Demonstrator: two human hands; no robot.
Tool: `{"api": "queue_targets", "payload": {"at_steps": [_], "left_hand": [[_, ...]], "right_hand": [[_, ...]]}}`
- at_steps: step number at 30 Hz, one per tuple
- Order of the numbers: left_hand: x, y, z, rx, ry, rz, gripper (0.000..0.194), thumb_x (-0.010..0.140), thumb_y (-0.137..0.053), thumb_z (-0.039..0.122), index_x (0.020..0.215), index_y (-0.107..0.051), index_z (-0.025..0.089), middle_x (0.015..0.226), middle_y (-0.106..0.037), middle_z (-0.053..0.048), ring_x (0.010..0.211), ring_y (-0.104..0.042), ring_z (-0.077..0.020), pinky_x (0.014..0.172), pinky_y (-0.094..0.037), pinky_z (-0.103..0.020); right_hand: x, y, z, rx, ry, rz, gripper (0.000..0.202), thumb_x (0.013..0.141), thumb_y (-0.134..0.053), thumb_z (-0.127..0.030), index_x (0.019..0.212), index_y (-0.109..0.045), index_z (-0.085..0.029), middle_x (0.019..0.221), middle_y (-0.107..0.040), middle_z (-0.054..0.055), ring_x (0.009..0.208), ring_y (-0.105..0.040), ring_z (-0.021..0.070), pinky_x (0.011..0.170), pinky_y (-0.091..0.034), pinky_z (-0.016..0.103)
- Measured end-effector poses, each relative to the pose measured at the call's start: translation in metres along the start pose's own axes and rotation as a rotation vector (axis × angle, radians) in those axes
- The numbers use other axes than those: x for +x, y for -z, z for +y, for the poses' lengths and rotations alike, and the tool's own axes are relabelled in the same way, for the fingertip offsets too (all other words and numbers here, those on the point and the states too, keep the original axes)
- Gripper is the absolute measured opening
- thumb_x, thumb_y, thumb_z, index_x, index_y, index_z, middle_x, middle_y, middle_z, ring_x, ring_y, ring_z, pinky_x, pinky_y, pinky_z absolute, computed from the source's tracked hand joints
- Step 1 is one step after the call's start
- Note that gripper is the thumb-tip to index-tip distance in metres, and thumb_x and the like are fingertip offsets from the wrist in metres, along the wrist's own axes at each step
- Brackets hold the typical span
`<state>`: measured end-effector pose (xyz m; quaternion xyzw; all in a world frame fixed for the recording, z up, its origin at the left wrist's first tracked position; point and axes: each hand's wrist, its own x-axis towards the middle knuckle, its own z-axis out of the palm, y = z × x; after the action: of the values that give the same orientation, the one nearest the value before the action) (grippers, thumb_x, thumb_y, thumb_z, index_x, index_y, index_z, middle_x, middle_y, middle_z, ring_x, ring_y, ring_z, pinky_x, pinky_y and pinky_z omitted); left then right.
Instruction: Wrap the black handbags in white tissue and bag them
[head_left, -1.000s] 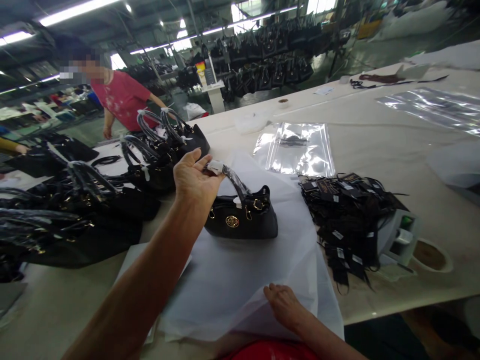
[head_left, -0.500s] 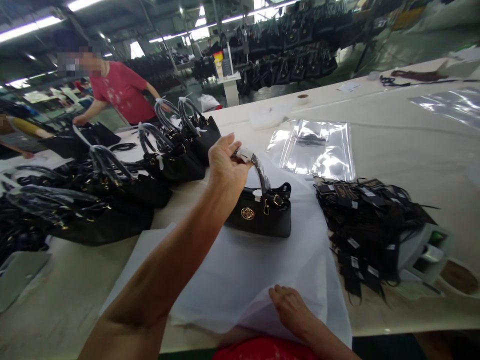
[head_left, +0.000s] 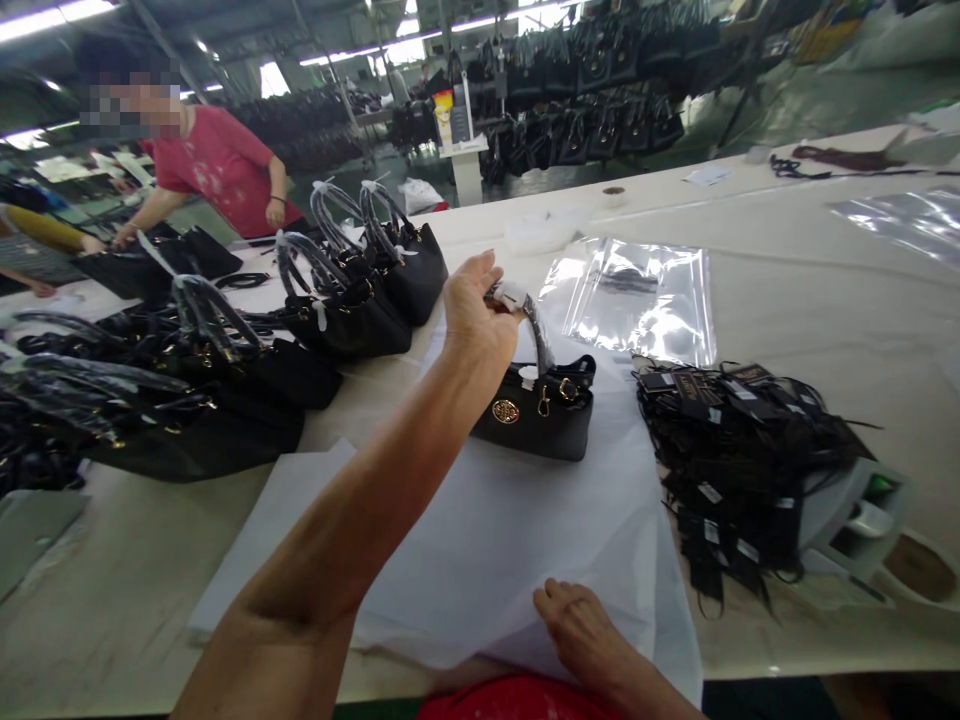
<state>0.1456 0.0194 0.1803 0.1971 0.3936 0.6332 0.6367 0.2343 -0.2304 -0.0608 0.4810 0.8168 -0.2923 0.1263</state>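
My left hand (head_left: 484,305) is closed round the plastic-wrapped handles of a small black handbag (head_left: 555,425). The bag stands upright on white tissue paper (head_left: 480,560), and a round gold emblem marks its front. Part of the bag is hidden behind my forearm. Close to the near edge of the paper, my right hand (head_left: 577,620) has its fingers curled together on the sheet, with a crease running up to them.
Black handbags (head_left: 202,420) with wrapped handles crowd the left side. Clear plastic bags (head_left: 637,310) lie beyond the paper. Black hang tags (head_left: 727,450) are heaped at right beside a grey tape dispenser (head_left: 862,520). A co-worker in red (head_left: 217,170) stands across the table.
The handbag and my left hand have shifted slightly right and away from me. The co-worker's hand has left the far bag's handles. My right hand keeps nearly the same place.
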Motion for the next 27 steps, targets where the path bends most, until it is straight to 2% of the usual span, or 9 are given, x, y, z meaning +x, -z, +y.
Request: {"api": "queue_targets", "payload": {"at_steps": [4, 7, 9, 12, 14, 17, 22, 24, 27], "left_hand": [[0.004, 0.007, -0.002, 0.104, -0.053, -0.084, 0.027, 0.078, -0.058, 0.027, 0.103, -0.057, 0.019, 0.110, -0.057, -0.006, 0.097, -0.058, -0.0208, 0.088, -0.048, -0.042], [-0.016, 0.037, -0.001, 0.360, -0.092, -0.200, 0.052, 0.070, -0.070, 0.036, 0.118, -0.052, 0.024, 0.117, -0.057, -0.008, 0.113, -0.052, -0.0287, 0.099, -0.037, -0.050], [-0.044, 0.076, -0.004, 0.639, -0.188, -0.311, 0.073, 0.064, -0.076, 0.041, 0.128, -0.045, 0.028, 0.130, -0.050, -0.010, 0.127, -0.040, -0.0329, 0.106, -0.029, -0.052], [-0.095, 0.153, -0.024, 1.333, -0.228, -0.592, 0.104, 0.052, -0.083, 0.043, 0.139, -0.030, 0.023, 0.145, -0.032, -0.015, 0.136, -0.022, -0.0365, 0.110, -0.018, -0.056], [-0.119, 0.204, -0.041, 1.718, -0.181, -0.609, 0.109, 0.054, -0.081, 0.042, 0.142, -0.021, 0.020, 0.146, -0.029, -0.017, 0.136, -0.019, -0.0376, 0.108, -0.014, -0.062], [-0.127, 0.267, -0.056, 1.975, -0.195, -0.468, 0.100, 0.061, -0.078, 0.038, 0.142, -0.021, 0.018, 0.143, -0.036, -0.018, 0.133, -0.028, -0.0371, 0.107, -0.019, -0.062], [-0.103, 0.356, -0.037, 1.939, -0.420, -0.132, 0.082, 0.077, -0.060, 0.051, 0.141, -0.023, 0.014, 0.140, -0.040, -0.019, 0.131, -0.036, -0.0306, 0.105, -0.034, -0.048], [-0.098, 0.392, -0.032, 2.038, -0.350, 0.031, 0.086, 0.074, -0.064, 0.049, 0.141, -0.024, 0.011, 0.140, -0.037, -0.022, 0.132, -0.033, -0.0329, 0.105, -0.033, -0.049], [-0.098, 0.437, -0.039, 2.255, -0.117, 0.071, 0.088, 0.069, -0.070, 0.039, 0.141, -0.027, 0.013, 0.145, -0.028, -0.023, 0.135, -0.023, -0.0368, 0.106, -0.027, -0.055]], "right_hand": [[-0.002, 0.019, -0.002, -0.012, 0.013, 0.009, 0.036, 0.075, -0.038, 0.003, 0.095, -0.060, -0.017, 0.096, -0.063, 0.009, 0.089, -0.059, 0.0214, 0.072, -0.037, 0.029], [-0.004, 0.042, -0.002, -0.043, 0.018, 0.079, 0.030, 0.078, -0.039, 0.002, 0.088, -0.060, -0.017, 0.089, -0.063, 0.008, 0.082, -0.059, 0.0188, 0.067, -0.034, 0.028], [-0.003, 0.058, 0.001, -0.065, 0.026, 0.188, 0.025, 0.081, -0.040, -0.001, 0.082, -0.059, -0.017, 0.083, -0.062, 0.006, 0.076, -0.058, 0.0165, 0.064, -0.032, 0.027], [0.001, 0.082, 0.008, -0.100, 0.063, 0.415, 0.022, 0.083, -0.042, -0.004, 0.076, -0.056, -0.018, 0.075, -0.060, 0.003, 0.067, -0.055, 0.0138, 0.061, -0.030, 0.026], [0.005, 0.098, 0.015, -0.137, 0.103, 0.544, 0.021, 0.084, -0.042, -0.005, 0.072, -0.054, -0.018, 0.070, -0.058, 0.002, 0.063, -0.054, 0.0131, 0.059, -0.029, 0.026], [0.011, 0.123, 0.027, -0.198, 0.146, 0.673, 0.022, 0.086, -0.040, -0.010, 0.069, -0.051, -0.019, 0.064, -0.054, 0.001, 0.057, -0.053, 0.0132, 0.055, -0.029, 0.025], [0.019, 0.152, 0.046, -0.274, 0.128, 0.778, 0.027, 0.089, -0.035, -0.024, 0.069, -0.051, -0.021, 0.061, -0.054, 0.001, 0.049, -0.053, 0.0140, 0.047, -0.029, 0.026], [0.020, 0.156, 0.054, -0.278, 0.085, 0.796, 0.028, 0.090, -0.032, -0.029, 0.073, -0.054, -0.022, 0.064, -0.057, 0.001, 0.049, -0.055, 0.0148, 0.045, -0.030, 0.026], [0.021, 0.153, 0.066, -0.246, 0.031, 0.799, 0.030, 0.090, -0.031, -0.034, 0.082, -0.059, -0.024, 0.072, -0.062, 0.002, 0.050, -0.057, 0.0155, 0.044, -0.033, 0.026]]}}
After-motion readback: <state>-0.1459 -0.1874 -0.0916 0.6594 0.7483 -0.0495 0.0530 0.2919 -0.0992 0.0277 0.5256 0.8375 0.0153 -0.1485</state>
